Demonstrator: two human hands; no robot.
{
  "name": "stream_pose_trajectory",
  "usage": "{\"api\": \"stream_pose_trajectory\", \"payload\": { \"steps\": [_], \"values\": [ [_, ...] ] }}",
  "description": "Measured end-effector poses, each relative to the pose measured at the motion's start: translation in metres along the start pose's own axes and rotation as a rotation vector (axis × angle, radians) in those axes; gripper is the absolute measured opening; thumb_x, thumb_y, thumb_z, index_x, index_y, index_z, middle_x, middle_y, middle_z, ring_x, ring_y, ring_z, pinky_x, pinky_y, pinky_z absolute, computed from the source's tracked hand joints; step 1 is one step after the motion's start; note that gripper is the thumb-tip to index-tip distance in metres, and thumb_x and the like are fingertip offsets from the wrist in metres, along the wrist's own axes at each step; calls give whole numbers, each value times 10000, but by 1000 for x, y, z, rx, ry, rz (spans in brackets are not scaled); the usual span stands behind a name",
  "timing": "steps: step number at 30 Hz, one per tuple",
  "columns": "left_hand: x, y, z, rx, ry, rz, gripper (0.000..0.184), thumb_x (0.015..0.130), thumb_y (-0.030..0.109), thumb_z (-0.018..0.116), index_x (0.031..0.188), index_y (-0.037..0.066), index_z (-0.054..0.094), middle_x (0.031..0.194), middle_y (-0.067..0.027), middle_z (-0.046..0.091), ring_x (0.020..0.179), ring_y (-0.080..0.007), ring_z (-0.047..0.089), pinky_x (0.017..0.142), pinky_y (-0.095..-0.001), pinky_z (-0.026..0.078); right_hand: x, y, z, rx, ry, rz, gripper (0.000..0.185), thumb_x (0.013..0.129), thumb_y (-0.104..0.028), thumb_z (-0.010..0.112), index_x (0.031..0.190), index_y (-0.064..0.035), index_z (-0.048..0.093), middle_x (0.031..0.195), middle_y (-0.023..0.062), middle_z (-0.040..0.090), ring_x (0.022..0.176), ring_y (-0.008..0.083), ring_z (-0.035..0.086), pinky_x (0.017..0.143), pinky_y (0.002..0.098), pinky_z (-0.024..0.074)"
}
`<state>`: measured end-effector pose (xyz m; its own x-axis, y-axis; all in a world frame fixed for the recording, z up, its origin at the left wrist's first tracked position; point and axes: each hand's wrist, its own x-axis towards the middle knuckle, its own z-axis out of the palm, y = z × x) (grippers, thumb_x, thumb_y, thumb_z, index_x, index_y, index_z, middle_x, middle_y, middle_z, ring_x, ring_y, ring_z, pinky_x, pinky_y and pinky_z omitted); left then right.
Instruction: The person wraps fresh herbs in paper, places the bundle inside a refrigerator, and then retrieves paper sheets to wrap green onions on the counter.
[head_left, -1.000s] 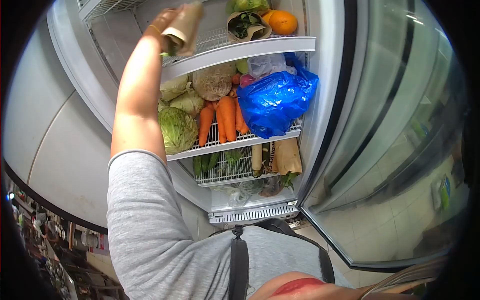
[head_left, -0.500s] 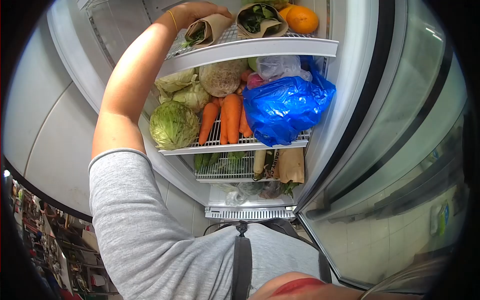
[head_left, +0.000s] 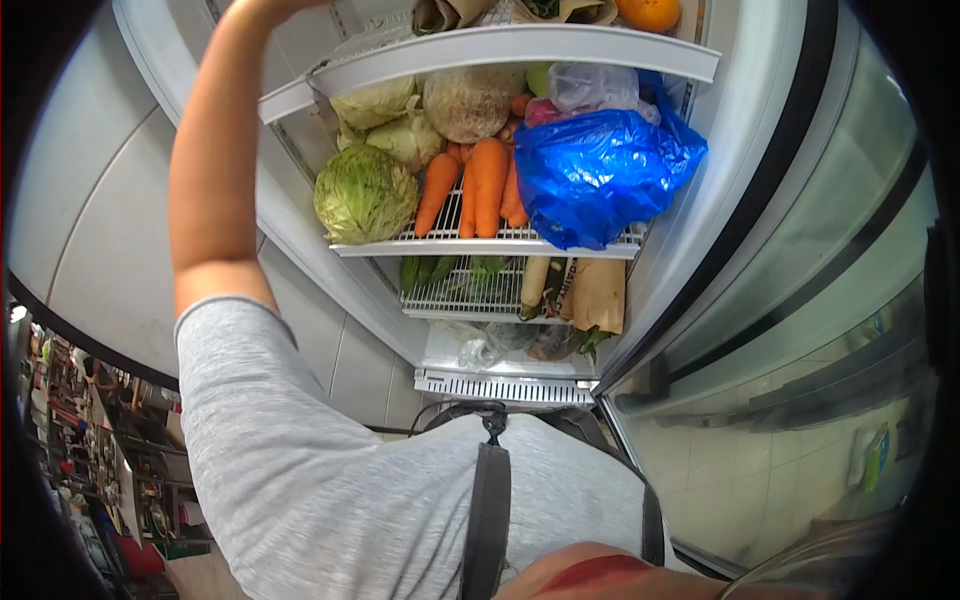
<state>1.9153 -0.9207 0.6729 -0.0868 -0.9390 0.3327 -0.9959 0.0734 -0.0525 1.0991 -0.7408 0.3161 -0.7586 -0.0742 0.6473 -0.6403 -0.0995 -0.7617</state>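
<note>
My left arm reaches up the left side of an opened glass-door fridge. Only a sliver of my left hand [head_left: 278,6] shows at the top edge, its fingers cut off by the frame. To the right of it, on the top shelf [head_left: 500,52], lie a paper-wrapped bundle [head_left: 450,14], a second paper wrap with leafy greens [head_left: 568,10] and an orange [head_left: 650,13]. Under that shelf sit a green cabbage [head_left: 365,193], several carrots [head_left: 487,185], a large pale brown root vegetable [head_left: 467,103] and a blue plastic bag [head_left: 610,180]. My right hand is out of sight.
The glass door [head_left: 760,420] stands open on the right. A lower rack [head_left: 470,290] holds green vegetables, a long white vegetable [head_left: 534,285] and a brown paper bag [head_left: 600,293]. Clear plastic bags [head_left: 485,345] lie at the bottom. Cluttered shelving [head_left: 130,460] is at lower left.
My left hand has moved up and left, away from the paper-wrapped bundle and mostly out of the frame. The upper fridge shelves now sit higher in the view.
</note>
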Motion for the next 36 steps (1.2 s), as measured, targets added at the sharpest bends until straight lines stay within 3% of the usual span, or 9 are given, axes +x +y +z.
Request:
{"api": "stream_pose_trajectory", "payload": {
  "steps": [3,7,14,20,23,25,28,30,36],
  "values": [
    [-78,5,3,-239,-325,4,858,849,528,779,1487,26,501,1439,-157,579,1323,-256,548,1146,-381,398,1,1,-4,-10,4,-18,380,968,-264,556,1065,90,655,1101,186,674,999,276,626,923,381,489],
    [-124,11,44,-70,150,100,451,889,81,746,1325,40,642,1245,-66,710,1157,-164,634,1010,-340,492,0,-6,-14,-12,18,-50,356,956,-242,569,1038,91,665,1078,187,681,978,277,633,907,383,497],
    [-145,-15,64,-489,689,115,172,954,7,658,1098,-18,750,1027,-56,765,962,-132,712,896,-257,550,-5,-27,-73,-27,134,-142,315,936,-205,593,992,93,682,1038,190,691,941,279,645,880,388,513],
    [-206,64,112,-1161,579,326,162,907,-104,658,1030,-27,729,979,-105,728,919,-195,724,805,-294,600,-27,-77,-141,13,402,-411,281,919,-172,613,953,94,696,1004,193,701,909,280,656,857,391,526],
    [-236,136,177,-1263,316,464,163,858,-120,688,976,-12,724,958,-95,697,897,-195,716,766,-300,603,-104,-119,-132,116,245,-561,264,910,-156,624,934,95,704,987,194,706,893,281,661,845,393,533],
    [-265,181,220,-1276,130,571,168,838,-111,695,960,3,720,972,-97,693,893,-211,711,757,-316,586,-194,-125,-104,200,-302,-366,291,986,-165,591,1125,76,673,1094,194,713,995,280,677,906,372,530],
    [-321,227,271,-1349,-65,788,173,823,-78,719,963,23,709,989,-95,686,879,-264,692,747,-338,556,-350,-194,-81,908,-1101,933,550,1050,-415,529,1427,-17,488,1428,219,541,1240,344,585,1062,479,461],
    [-351,230,287,-1257,-228,947,244,769,-26,759,998,37,705,982,-103,686,921,-280,680,781,-359,558,-424,-198,-94,1157,-1052,1635,617,1066,-507,438,1435,-13,476,1394,209,565,1209,360,597,1044,487,480],
    [-431,211,318,-1199,-455,1174,160,801,84,703,960,65,709,1071,-102,729,1215,-303,634,1019,-427,515,-478,-232,-188,1237,-1048,1816,421,1100,-328,413,1350,-10,530,1192,194,667,1020,300,686,958,448,563]
  ]
}}
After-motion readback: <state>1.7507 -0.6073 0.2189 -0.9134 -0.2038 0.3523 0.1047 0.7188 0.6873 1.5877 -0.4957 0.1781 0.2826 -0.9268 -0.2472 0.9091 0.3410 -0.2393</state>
